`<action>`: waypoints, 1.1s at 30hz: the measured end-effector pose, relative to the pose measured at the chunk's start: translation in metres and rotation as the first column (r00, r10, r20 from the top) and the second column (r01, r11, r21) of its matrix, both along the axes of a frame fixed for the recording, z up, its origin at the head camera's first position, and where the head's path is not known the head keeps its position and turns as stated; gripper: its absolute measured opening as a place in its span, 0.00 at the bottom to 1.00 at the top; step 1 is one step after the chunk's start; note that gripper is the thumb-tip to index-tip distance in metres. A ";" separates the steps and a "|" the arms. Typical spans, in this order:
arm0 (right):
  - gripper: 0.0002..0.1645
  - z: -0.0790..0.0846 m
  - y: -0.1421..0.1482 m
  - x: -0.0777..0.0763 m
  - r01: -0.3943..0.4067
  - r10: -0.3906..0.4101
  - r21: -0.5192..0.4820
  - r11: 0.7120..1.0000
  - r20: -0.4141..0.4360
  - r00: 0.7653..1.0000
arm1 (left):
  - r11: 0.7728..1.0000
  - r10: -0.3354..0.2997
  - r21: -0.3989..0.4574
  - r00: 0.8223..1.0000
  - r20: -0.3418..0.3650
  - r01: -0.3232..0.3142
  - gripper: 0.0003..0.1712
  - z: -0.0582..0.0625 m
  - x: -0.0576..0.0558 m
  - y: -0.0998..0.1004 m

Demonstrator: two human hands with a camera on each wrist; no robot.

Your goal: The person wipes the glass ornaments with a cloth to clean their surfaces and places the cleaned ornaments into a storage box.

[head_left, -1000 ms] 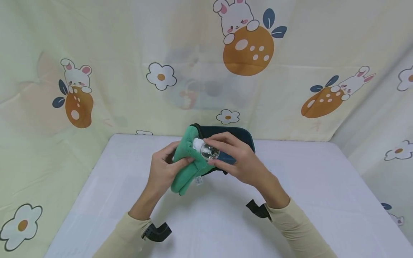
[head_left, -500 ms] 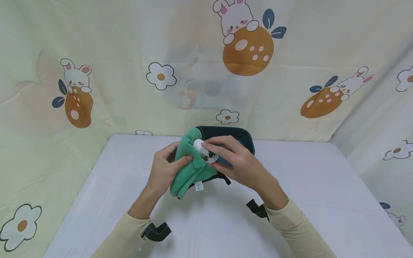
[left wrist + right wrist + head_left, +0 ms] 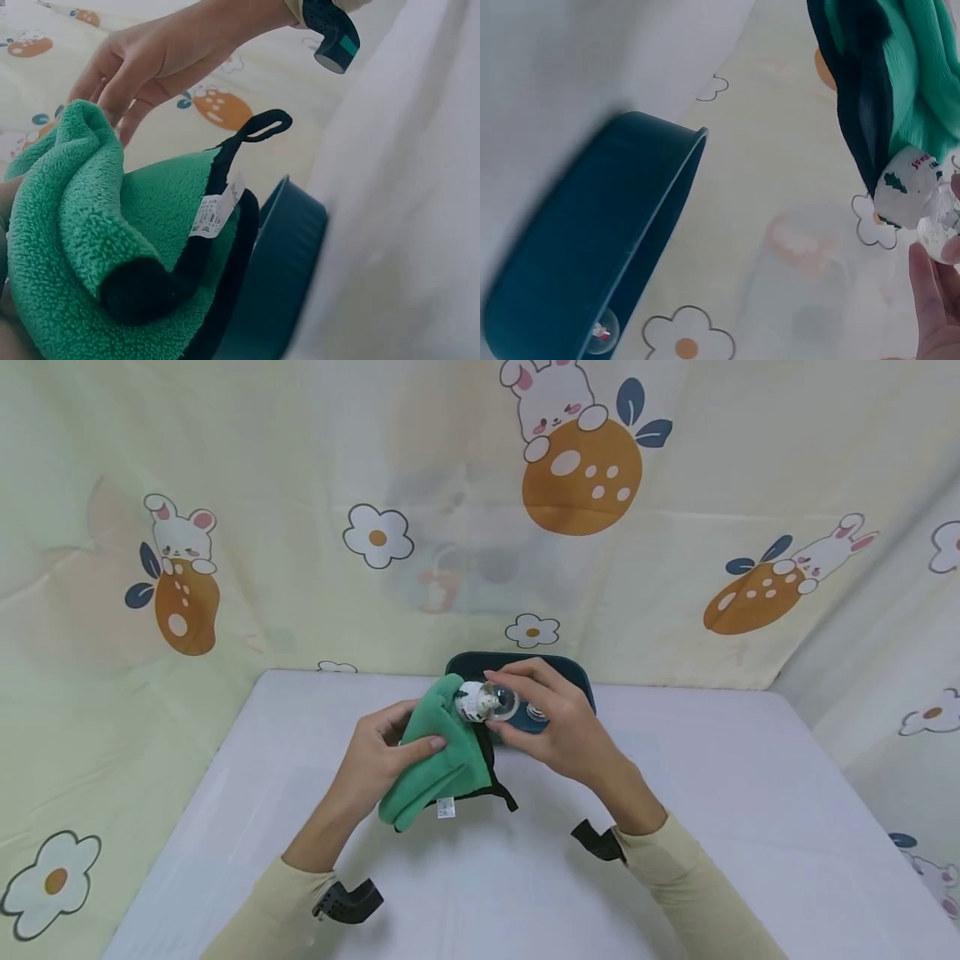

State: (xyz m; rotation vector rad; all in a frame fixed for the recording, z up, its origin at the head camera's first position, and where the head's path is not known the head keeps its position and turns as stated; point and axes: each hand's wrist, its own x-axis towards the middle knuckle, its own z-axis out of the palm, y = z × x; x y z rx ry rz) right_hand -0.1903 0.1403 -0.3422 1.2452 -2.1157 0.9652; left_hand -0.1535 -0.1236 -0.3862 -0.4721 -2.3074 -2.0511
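My left hand (image 3: 382, 752) grips a folded green towel (image 3: 438, 756) with black edging, its thumb on top. Against the towel's upper edge sits the white printed base of a small snow globe (image 3: 472, 702). My right hand (image 3: 551, 718) pinches the globe by its clear dome, fingertips above and thumb below. Green and red print shows on the globe's base (image 3: 909, 187) in the right wrist view. From the left wrist, the towel (image 3: 90, 225) hides the globe, and a white tag (image 3: 217, 210) and a black loop hang off its edge.
Behind the hands, a dark teal tray (image 3: 577, 675) stands at the table's back edge. A second clear globe (image 3: 601, 331) with a small red and white figure lies in it. A patterned curtain (image 3: 450, 585) hangs behind the white table (image 3: 675, 860).
The towel has shifted down and to the left, uncovering more of the tray. The snow globe has been turned in my right fingers, its base still against the towel.
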 end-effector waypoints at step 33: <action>0.29 -0.045 0.006 -0.096 -0.061 -0.025 0.145 0.988 0.530 0.848 | 0.995 0.055 -0.088 0.997 0.046 -0.051 0.27 -0.017 -0.001 -0.063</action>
